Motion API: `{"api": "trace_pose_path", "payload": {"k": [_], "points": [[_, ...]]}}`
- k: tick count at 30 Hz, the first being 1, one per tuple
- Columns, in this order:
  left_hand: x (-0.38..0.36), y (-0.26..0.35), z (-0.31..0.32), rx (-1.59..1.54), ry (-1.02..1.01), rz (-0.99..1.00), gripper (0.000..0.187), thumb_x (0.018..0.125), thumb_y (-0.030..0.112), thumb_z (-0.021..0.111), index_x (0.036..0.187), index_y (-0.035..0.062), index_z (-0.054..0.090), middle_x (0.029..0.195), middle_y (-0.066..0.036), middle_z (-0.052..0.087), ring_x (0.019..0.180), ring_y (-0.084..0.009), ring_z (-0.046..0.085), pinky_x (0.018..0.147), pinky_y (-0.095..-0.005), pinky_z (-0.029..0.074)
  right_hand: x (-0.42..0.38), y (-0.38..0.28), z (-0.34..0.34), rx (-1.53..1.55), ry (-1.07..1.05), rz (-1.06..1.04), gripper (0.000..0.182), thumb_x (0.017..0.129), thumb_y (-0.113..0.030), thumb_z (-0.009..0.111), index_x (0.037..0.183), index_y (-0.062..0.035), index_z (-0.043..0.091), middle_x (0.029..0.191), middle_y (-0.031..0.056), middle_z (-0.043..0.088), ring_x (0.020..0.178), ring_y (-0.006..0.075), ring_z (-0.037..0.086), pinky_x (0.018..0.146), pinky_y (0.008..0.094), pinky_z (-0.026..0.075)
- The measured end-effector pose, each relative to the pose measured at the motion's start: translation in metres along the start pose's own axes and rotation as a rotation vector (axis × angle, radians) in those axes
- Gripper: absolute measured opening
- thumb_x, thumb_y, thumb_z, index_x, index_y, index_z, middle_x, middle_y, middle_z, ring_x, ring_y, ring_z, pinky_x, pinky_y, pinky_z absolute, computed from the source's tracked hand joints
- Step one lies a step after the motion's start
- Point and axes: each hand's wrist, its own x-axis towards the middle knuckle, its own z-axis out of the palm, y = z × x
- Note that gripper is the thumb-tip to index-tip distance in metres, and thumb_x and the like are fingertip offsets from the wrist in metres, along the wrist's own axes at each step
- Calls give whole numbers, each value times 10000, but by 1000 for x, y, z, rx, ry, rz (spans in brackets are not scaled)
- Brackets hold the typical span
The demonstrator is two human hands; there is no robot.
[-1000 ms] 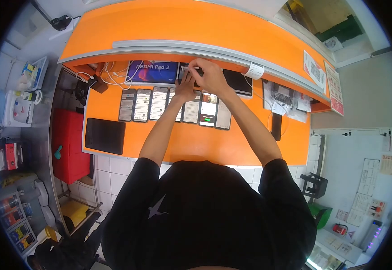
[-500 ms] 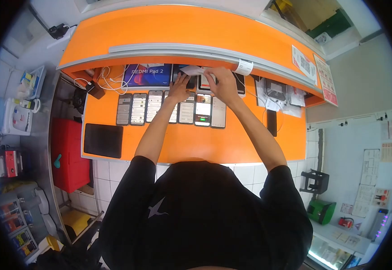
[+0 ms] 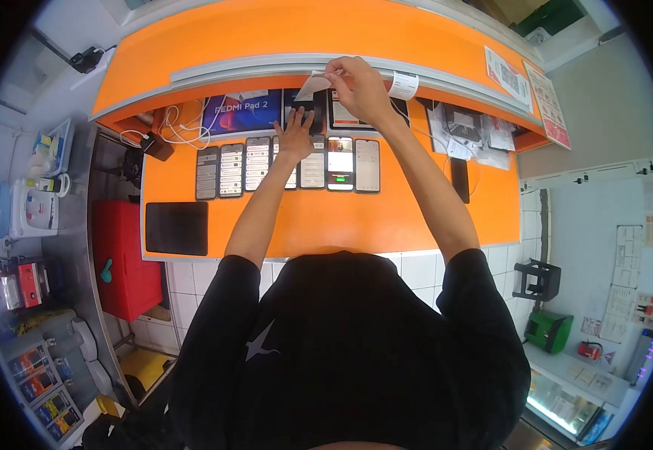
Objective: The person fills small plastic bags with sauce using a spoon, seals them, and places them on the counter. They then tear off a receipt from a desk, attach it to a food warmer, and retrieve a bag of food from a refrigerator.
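Note:
My right hand [image 3: 359, 88] is raised at the shelf edge, thumb and fingers pinching a white paper slip [image 3: 312, 87] that hangs to the left. With fingers spread, my left hand [image 3: 295, 133] lies over a dark flat device [image 3: 293, 100] below that slip. Left of this hand is a blue REDMI Pad 2 box [image 3: 244, 111]. A row of several phones runs along the counter nearer to me, among them a phone with a lit screen [image 3: 340, 161]. Behind my right wrist is a tablet [image 3: 339, 115], partly hidden.
A black tablet [image 3: 177, 228] lies at the counter's left front. White cables [image 3: 180, 124] tangle on the left, and printed paper [image 3: 403, 85] hangs from the shelf edge. At the right are a laptop [image 3: 461, 129], plastic bags and a dark phone [image 3: 459, 180].
My right hand has lifted the paper slip up to the shelf edge, away from my left hand. My left hand stays over the device. The view has shifted slightly.

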Motion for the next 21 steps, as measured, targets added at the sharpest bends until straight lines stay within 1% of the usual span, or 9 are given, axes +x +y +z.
{"api": "trace_pose_path", "payload": {"k": [2, 4, 8, 12, 15, 18, 21], "points": [[0, 2, -2, -15, -28, -21, 820, 830, 155, 646, 1559, 224, 277, 1643, -63, 171, 1527, -262, 121, 1142, -702, 192, 2, -4, -3, 14, 7, 10, 93, 895, -132, 670, 939, -50, 665, 859, 103, 675, 847, 278, 635, 759, 373, 503], [0, 2, -4, -40, -48, -25, 836, 830, 162, 650, 1565, 226, 257, 1647, -61, 157, 1529, -261, 108, 1138, -700, 208, 2, -7, -8, -29, -28, -4, 105, 903, -93, 680, 978, -22, 661, 913, 108, 672, 851, 241, 655, 768, 339, 513], [4, 2, -4, -55, -95, -33, 880, 833, 178, 662, 1580, 233, 200, 1657, -60, 110, 1536, -260, 69, 1135, -680, 251, 9, -18, -14, -39, -46, -14, 112, 901, -101, 684, 980, -25, 665, 914, 106, 679, 862, 241, 654, 775, 344, 510], [5, 4, -11, -53, -147, -47, 898, 838, 191, 667, 1586, 234, 173, 1664, -61, 77, 1539, -258, 45, 1144, -664, 254, 19, -28, -18, -80, -55, -25, 121, 892, -117, 690, 970, -26, 673, 907, 109, 693, 877, 258, 652, 785, 359, 507], [5, 4, -11, -45, -187, -62, 908, 851, 205, 657, 1591, 266, 134, 1669, -31, 38, 1541, -245, 18, 1159, -641, 253, 27, -34, -20, -82, -52, -27, 121, 888, -119, 689, 961, -23, 674, 903, 115, 696, 882, 268, 652, 790, 366, 507], [5, 3, -11, -83, -187, -61, 918, 842, 204, 670, 1592, 246, 142, 1670, -43, 35, 1541, -251, 11, 1151, -645, 262, 32, -40, -24, -82, -55, -25, 117, 887, -116, 687, 956, -21, 673, 903, 118, 696, 883, 271, 655, 792, 367, 508], [4, 2, -11, -91, -186, -56, 922, 842, 197, 669, 1592, 249, 136, 1671, -41, 22, 1542, -245, -2, 1152, -640, 266, 33, -46, -28, -84, -58, -31, 114, 887, -111, 686, 954, -20, 672, 903, 120, 695, 884, 270, 659, 793, 365, 509]]}}
